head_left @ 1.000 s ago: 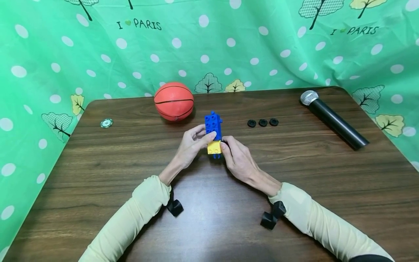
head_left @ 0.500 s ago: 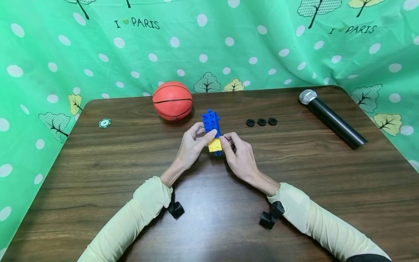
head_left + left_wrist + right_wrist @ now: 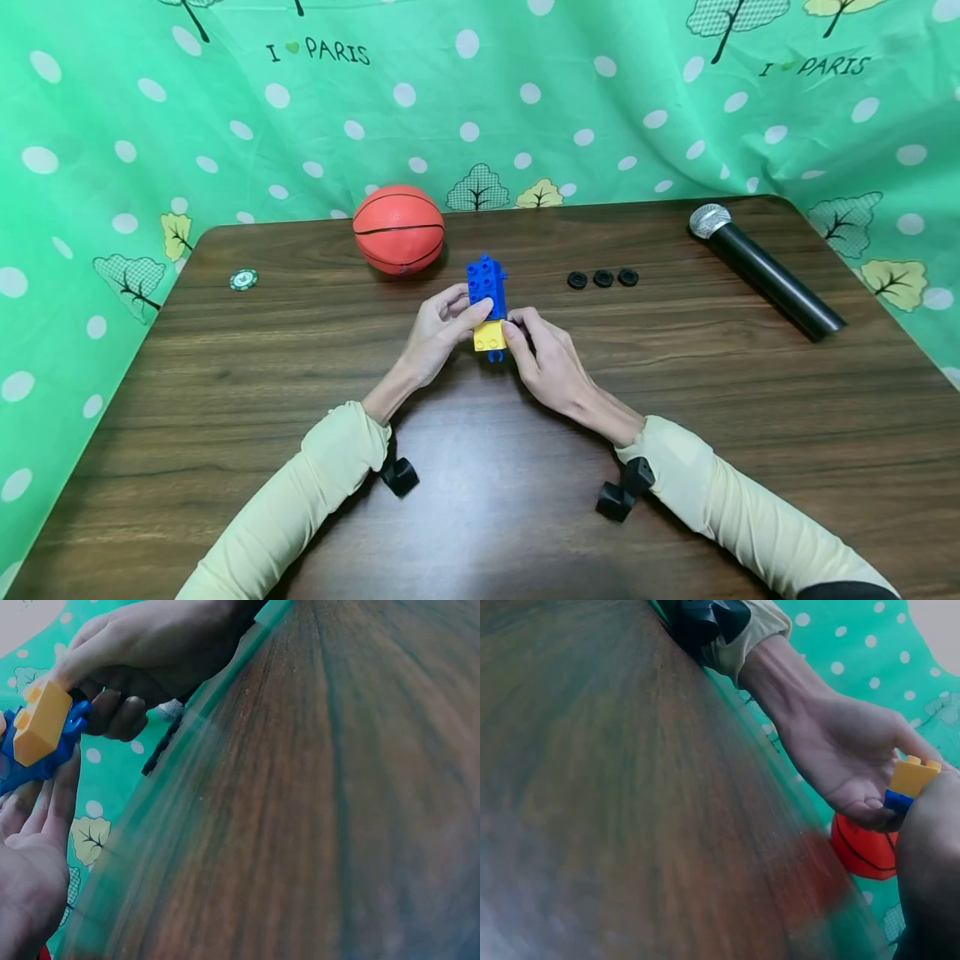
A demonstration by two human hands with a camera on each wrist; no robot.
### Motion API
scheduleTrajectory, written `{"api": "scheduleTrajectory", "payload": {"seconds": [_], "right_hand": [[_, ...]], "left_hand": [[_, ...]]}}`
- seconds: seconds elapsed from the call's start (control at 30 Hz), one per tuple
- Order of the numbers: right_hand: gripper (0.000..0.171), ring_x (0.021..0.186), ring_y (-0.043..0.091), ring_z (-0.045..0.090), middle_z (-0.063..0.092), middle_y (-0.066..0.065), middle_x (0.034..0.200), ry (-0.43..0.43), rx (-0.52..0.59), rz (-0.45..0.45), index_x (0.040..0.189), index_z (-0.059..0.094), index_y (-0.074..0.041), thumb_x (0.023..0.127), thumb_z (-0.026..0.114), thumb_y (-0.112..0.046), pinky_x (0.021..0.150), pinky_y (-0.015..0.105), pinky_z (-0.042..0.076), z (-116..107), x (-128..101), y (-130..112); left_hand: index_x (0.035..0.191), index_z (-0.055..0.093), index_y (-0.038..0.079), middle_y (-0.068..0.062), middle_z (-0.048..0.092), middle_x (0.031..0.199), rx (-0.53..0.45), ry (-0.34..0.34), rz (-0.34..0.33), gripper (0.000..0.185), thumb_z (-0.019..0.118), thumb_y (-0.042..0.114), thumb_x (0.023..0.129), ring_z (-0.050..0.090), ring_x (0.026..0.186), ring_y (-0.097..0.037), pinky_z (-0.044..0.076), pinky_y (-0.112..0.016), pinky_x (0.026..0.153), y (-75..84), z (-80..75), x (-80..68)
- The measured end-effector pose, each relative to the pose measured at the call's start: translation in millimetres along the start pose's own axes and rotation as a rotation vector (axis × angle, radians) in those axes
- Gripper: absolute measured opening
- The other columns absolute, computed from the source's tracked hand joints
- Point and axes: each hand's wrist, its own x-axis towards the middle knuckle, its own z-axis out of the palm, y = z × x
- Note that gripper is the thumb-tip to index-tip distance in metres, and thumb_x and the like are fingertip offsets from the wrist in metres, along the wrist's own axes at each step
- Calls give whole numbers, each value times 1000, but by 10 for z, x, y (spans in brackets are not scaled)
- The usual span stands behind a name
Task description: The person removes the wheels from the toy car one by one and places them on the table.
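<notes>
A long blue toy brick (image 3: 487,287) with a small yellow brick (image 3: 489,335) stuck on its near end is held above the middle of the brown table (image 3: 225,400). My left hand (image 3: 441,332) grips the blue brick from the left, thumb on its top. My right hand (image 3: 542,354) pinches the yellow brick from the right. The left wrist view shows the yellow brick (image 3: 41,721) on the blue brick (image 3: 30,761), my right hand's fingers (image 3: 135,645) curled around them. The right wrist view shows the yellow brick (image 3: 913,776) above my left palm (image 3: 847,754).
An orange basketball (image 3: 398,230) lies behind the hands. Three black rings (image 3: 602,279) sit to the right, and a black microphone (image 3: 761,271) lies at the far right. A small green disc (image 3: 243,279) rests near the left edge. A green dotted cloth (image 3: 480,100) hangs behind.
The hands and the bricks have barely shifted; the right hand's fingers closed further round the yellow brick, and the view moved slightly.
</notes>
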Motion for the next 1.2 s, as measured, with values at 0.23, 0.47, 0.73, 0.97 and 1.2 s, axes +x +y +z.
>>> {"api": "scheduleTrajectory", "payload": {"seconds": [0.23, 0.47, 0.73, 0.97, 1.2], "right_hand": [[25, 71, 21, 56, 61, 12, 87, -33, -55, -28, 113, 58, 4, 112, 46, -19, 60, 38, 50, -6, -14, -15], [40, 71, 21, 57, 62, 12, 87, -34, -93, -73, 113, 58, 3, 114, 37, -32, 59, 39, 51, 9, -14, -1], [45, 70, 19, 56, 61, 9, 86, -36, -97, -70, 113, 57, 2, 114, 33, -36, 58, 40, 50, 21, -21, 3], [47, 69, 20, 55, 59, 10, 85, -54, -108, -59, 112, 57, 2, 114, 32, -37, 58, 37, 49, -10, -26, -19], [52, 70, 21, 56, 60, 11, 86, -44, -126, -88, 111, 58, 4, 114, 28, -39, 58, 40, 50, 20, -20, -13]], "left_hand": [[133, 54, -15, -18, 70, 116, -42, -33, -37, 46, 62, 13, 98, 69, 95, -16, 59, -30, 83, -2, -29, -7], [131, 54, -15, -16, 70, 114, -57, -41, -37, 44, 61, 11, 97, 69, 95, -16, 59, -31, 83, -4, -47, -4], [130, 54, -16, -11, 71, 109, -65, -36, -40, 44, 62, 12, 96, 69, 92, -15, 59, -29, 81, -10, -53, 1], [132, 53, -16, -10, 71, 108, -95, -47, -86, 46, 62, 11, 96, 70, 92, -15, 60, -29, 79, 1, -48, 17], [133, 52, -17, -12, 71, 110, -109, -42, -99, 46, 61, 9, 97, 70, 94, -15, 60, -29, 80, 1, -71, 25]]}}
